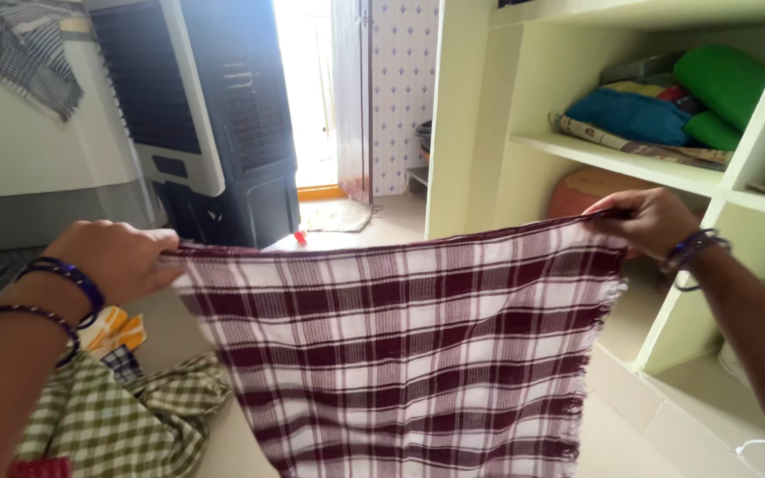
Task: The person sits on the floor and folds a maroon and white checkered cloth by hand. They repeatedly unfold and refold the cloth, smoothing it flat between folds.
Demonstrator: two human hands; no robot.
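Observation:
A maroon and white checked cloth (409, 345) hangs stretched out in front of me. My left hand (117, 257) is shut on its upper left corner. At the upper right corner, my right hand (648, 217) pinches the top edge. The cloth's top edge runs almost level between the two hands, slightly higher on the right. Its right side shows a short fringe. Both wrists wear dark bead bracelets.
A green checked cloth (126, 416) and an orange patterned piece (117, 329) lie low at the left. A tall dark air cooler (214, 115) stands behind. Pale green shelves (613, 159) at the right hold folded blue and green fabrics (666, 111). An open doorway (307, 88) is at the back.

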